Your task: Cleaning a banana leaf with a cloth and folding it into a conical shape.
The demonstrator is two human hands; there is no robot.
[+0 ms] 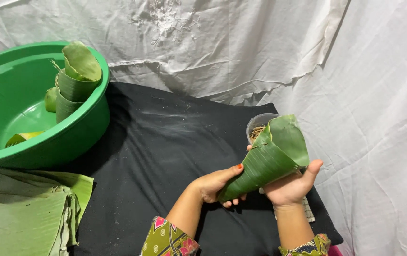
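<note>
Banana-leaf cone (pixel 269 159) rolled, at 4 o'clock – left hand (pixel 213 185) clasps tip, right hand (pixel 291 187) cups underside. Top unpinned. Cup of sticks (pixel 256 128) behind. Finished cones (pixel 73 80) in green basin (pixel 85 128), 10 o'clock – flat leaves (pixel 23 213) left.

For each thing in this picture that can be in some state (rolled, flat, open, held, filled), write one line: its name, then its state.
leaf cone: rolled, held tilted, mouth up
left hand: gripping the cone's narrow end
right hand: supporting the cone's wide end
clear cup: open, holding thin sticks
green basin: open, holding rolled leaves
rolled leaves: stacked against the basin wall
banana leaves: unrolled, folded in a pile
</note>
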